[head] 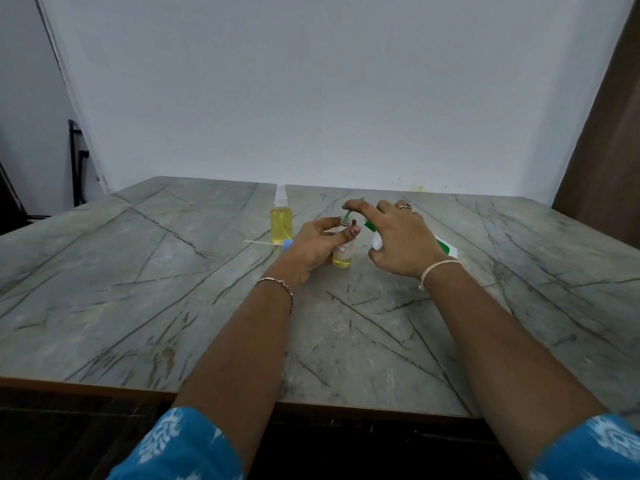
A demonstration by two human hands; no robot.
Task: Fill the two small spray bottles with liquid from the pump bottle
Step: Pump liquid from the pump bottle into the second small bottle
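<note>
One spray bottle [342, 259], between left fingers [350, 233]

Table [138, 289]: grey marble-look top, dark veins, brown front edge | standing: full spray bottle [281, 221]; open small bottle [342, 259], little yellow liquid | lying: loose sprayer head [287, 244], blue collar, beside the full spray bottle | pump bottle [448, 250] tilted (base contact unclear)

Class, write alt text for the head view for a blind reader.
A person's left hand holds a small open bottle with a little yellow liquid while the right hand holds a pump bottle tilted, nozzle at its mouth. On the table, a full spray bottle stands beyond, a blue sprayer cap lying beside it.
</note>
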